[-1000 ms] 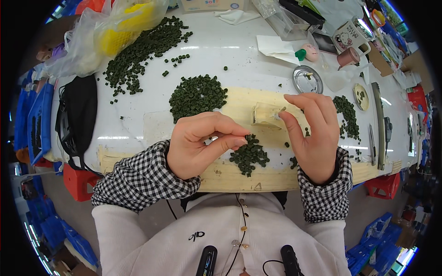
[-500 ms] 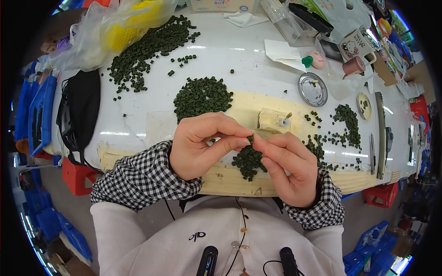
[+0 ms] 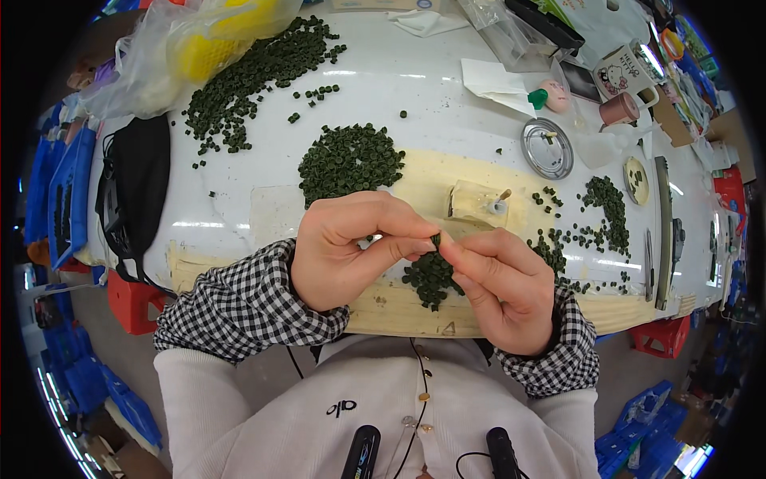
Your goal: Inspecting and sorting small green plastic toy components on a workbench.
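Over the near edge of the table, my left hand (image 3: 339, 255) pinches a small dark green piece (image 3: 436, 239) between thumb and forefinger. My right hand (image 3: 511, 287) meets it from the other side, its fingers curled and a fingertip pressed against the same piece; whether it grips something smaller is hidden. Just below my fingertips lies a small heap of dark green pieces (image 3: 431, 281), partly covered by my right hand. A rounder pile of like pieces (image 3: 351, 164) is beyond my left hand. A pale yellow block with a short peg (image 3: 479, 203) stands behind my fingers.
A larger green pile (image 3: 255, 80) spreads at the far left beside a plastic bag (image 3: 171, 64). More pieces (image 3: 604, 214) are scattered at right. A round metal lid (image 3: 547, 148), white paper (image 3: 495, 86), a mug (image 3: 622, 76), tweezers (image 3: 649, 263) and a black pouch (image 3: 136, 191) lie around.
My view has shifted slightly, so the table's things sit a little differently. Both hands stay almost still, fingertips together at the small green piece.
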### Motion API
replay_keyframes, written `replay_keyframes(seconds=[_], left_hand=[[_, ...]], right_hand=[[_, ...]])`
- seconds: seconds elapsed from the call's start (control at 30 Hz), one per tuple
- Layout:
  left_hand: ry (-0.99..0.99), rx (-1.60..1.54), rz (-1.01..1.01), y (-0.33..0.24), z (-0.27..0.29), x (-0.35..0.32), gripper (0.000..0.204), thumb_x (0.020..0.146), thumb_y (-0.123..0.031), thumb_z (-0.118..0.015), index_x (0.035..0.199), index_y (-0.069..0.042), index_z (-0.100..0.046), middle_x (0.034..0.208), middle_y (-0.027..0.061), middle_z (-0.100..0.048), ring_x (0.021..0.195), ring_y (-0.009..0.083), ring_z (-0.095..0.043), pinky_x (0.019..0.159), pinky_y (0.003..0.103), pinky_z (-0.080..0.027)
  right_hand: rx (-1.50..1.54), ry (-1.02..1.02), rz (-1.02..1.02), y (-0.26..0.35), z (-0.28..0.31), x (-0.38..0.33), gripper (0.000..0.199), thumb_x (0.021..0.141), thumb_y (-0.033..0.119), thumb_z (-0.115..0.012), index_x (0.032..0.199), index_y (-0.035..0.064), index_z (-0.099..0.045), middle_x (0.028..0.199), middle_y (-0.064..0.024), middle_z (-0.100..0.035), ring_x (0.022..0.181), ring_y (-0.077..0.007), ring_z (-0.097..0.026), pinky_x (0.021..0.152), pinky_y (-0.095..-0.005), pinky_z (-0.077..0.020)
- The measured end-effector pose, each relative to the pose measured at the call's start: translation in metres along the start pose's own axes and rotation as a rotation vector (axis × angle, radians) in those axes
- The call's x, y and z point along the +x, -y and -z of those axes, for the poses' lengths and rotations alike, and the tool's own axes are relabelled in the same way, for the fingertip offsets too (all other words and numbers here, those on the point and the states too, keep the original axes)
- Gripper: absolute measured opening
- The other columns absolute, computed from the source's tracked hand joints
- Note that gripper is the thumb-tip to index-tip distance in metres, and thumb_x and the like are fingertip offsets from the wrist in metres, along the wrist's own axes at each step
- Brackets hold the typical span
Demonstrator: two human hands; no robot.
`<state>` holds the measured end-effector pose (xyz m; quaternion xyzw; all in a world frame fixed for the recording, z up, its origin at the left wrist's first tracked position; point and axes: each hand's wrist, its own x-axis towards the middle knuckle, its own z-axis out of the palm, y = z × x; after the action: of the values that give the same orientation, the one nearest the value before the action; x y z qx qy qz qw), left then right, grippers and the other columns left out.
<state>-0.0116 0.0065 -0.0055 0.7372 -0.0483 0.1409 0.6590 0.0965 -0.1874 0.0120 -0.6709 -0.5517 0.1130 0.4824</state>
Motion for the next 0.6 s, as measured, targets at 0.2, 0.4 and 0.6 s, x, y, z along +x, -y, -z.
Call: replay_keyframes(seconds=[0.2, 0.4, 0.6], left_hand=[[-0.006, -0.041, 0.039, -0.002, -0.002, 0.002, 0.016, 0.087, 0.009, -0.060, 0.101, 0.004, -0.065, 0.092, 0.0133, -0.065, 0.078, 0.0165, -0.065, 0.071, 0.026, -0.053], [0.073, 0.160, 0.030, -0.002, -0.002, 0.006, 0.015, 0.083, 0.005, -0.066, 0.097, 0.002, -0.067, 0.088, 0.0099, -0.065, 0.072, 0.0135, -0.061, 0.064, 0.024, -0.049], [0.225, 0.439, -0.078, 0.005, -0.007, 0.006, 0.019, 0.078, 0.004, -0.069, 0.097, -0.001, -0.068, 0.083, 0.0068, -0.064, 0.070, 0.0136, -0.060, 0.060, 0.024, -0.047]], right_hand=[[-0.012, -0.033, -0.002, 0.000, -0.002, -0.002, 0.038, 0.079, -0.006, -0.066, 0.117, -0.0011, -0.063, 0.093, -0.0125, -0.063, 0.079, -0.0239, -0.061, 0.069, -0.0302, -0.0505], [-0.233, -0.202, -0.107, -0.004, 0.029, -0.012, 0.023, 0.075, -0.004, -0.071, 0.099, -0.0008, -0.069, 0.082, -0.0111, -0.063, 0.073, -0.0218, -0.059, 0.063, -0.0281, -0.0476], [-0.568, -0.089, -0.140, -0.013, 0.033, -0.031, 0.017, 0.069, -0.001, -0.073, 0.084, 0.0027, -0.067, 0.077, -0.0069, -0.060, 0.074, -0.0256, -0.054, 0.065, -0.0350, -0.0456]])
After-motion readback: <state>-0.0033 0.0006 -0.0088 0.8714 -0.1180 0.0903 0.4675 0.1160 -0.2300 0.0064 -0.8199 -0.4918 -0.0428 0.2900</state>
